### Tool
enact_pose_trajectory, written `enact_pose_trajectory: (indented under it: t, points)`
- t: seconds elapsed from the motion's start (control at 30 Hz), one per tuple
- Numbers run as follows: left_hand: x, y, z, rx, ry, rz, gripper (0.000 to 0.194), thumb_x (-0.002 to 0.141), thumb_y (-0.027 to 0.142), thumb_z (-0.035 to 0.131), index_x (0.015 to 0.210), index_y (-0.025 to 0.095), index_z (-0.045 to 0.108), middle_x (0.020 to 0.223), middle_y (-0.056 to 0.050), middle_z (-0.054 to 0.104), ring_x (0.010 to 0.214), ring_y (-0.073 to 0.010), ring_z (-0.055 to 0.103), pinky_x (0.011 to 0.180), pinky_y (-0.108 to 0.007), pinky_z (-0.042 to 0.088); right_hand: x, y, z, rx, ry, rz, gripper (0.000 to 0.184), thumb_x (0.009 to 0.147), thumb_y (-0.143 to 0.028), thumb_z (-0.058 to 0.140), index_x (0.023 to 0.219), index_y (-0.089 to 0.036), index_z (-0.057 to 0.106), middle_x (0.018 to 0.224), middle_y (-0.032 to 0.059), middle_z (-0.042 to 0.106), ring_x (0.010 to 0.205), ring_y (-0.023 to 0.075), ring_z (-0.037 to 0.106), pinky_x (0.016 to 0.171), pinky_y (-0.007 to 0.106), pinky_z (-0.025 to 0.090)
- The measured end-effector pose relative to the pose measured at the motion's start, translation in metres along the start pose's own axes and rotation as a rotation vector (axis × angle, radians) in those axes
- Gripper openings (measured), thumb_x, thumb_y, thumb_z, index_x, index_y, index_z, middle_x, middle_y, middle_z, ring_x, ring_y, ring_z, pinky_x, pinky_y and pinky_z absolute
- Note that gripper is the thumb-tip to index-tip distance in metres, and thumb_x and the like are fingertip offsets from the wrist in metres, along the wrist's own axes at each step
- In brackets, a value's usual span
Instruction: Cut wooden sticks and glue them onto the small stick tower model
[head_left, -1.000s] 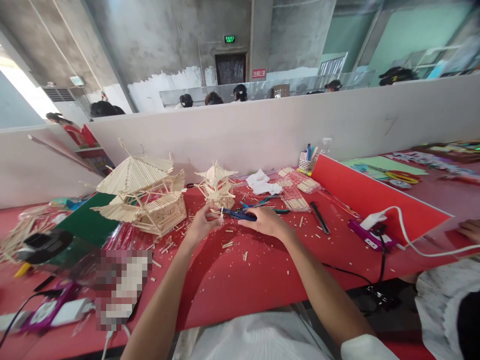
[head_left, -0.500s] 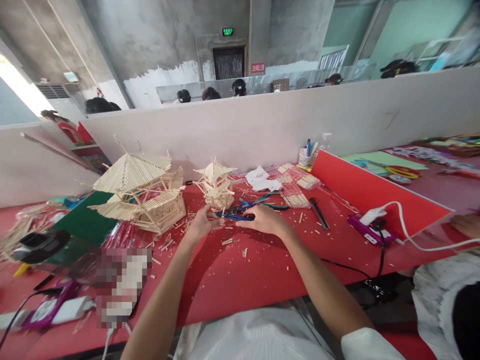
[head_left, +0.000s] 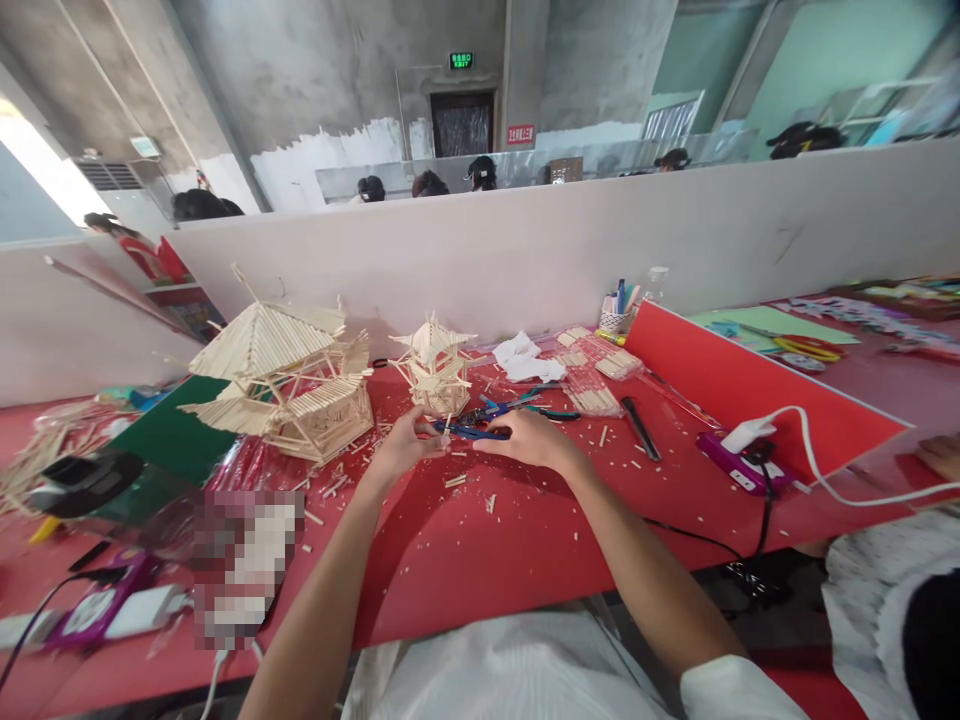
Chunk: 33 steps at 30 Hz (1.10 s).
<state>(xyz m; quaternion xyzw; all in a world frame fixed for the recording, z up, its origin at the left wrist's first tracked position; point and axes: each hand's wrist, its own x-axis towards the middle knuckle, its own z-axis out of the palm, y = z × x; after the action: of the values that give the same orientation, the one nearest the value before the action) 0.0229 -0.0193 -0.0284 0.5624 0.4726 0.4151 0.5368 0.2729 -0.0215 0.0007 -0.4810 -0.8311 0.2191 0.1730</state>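
My right hand [head_left: 534, 444] is closed round the handles of blue pliers [head_left: 474, 432], which point left. My left hand [head_left: 409, 444] has its fingers pinched on a short pale wooden stick [head_left: 448, 424] at the jaws of the pliers. Just behind both hands stands a small pavilion model [head_left: 433, 368] built from thin wooden sticks. To its left is a larger stick pavilion [head_left: 281, 385] with a broad ribbed roof. More hand tools [head_left: 517, 402] with blue and green handles lie behind my right hand.
Stick offcuts litter the red table [head_left: 480, 550]. Packs of sticks [head_left: 589, 385], white tissue [head_left: 525, 357] and a black knife [head_left: 640, 428] lie to the right, before a red board [head_left: 750, 390]. At left are a bottle [head_left: 120, 500] and a power strip [head_left: 97, 605]. A white partition [head_left: 480, 250] stands behind.
The view has shifted very slightly. Both hands, the pliers and the stick stay in nearly the same place.
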Motion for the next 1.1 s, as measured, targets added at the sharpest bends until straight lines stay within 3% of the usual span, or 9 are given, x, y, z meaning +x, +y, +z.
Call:
enact_pose_trajectory:
  t: [0.67,0.83,1.1]
  points:
    - [-0.001,0.0,0.002,-0.029,0.003,-0.029,0.064,0.051,0.028,0.094,0.101,0.019,0.054,0.072,0.004,0.067,0.068,-0.0167,0.07,0.071,-0.033,0.061,-0.001,-0.002,0.004,-0.093,0.003,0.005,0.054,0.089,-0.069,0.054,0.097,-0.02,0.076,0.082,0.0069,0.076,0.072,0.0213,0.067,0.059,0.027,0.033]
    - [-0.001,0.001,0.001,-0.014,-0.006,-0.019,0.063,0.053,0.029,0.093,0.102,0.019,0.055,0.074,0.003,0.068,0.068,-0.0168,0.07,0.07,-0.032,0.06,0.0,-0.004,0.009,-0.202,0.026,-0.001,0.054,0.092,-0.069,0.05,0.088,-0.02,0.071,0.078,0.0078,0.074,0.071,0.022,0.066,0.059,0.027,0.031]
    - [-0.003,0.004,-0.008,0.021,-0.06,-0.016,0.061,0.058,0.028,0.088,0.109,0.019,0.056,0.076,0.002,0.069,0.068,-0.0162,0.07,0.069,-0.03,0.059,0.002,-0.009,0.016,-0.251,0.01,-0.001,0.055,0.094,-0.07,0.044,0.092,-0.021,0.068,0.084,0.0088,0.075,0.075,0.024,0.068,0.058,0.028,0.03]
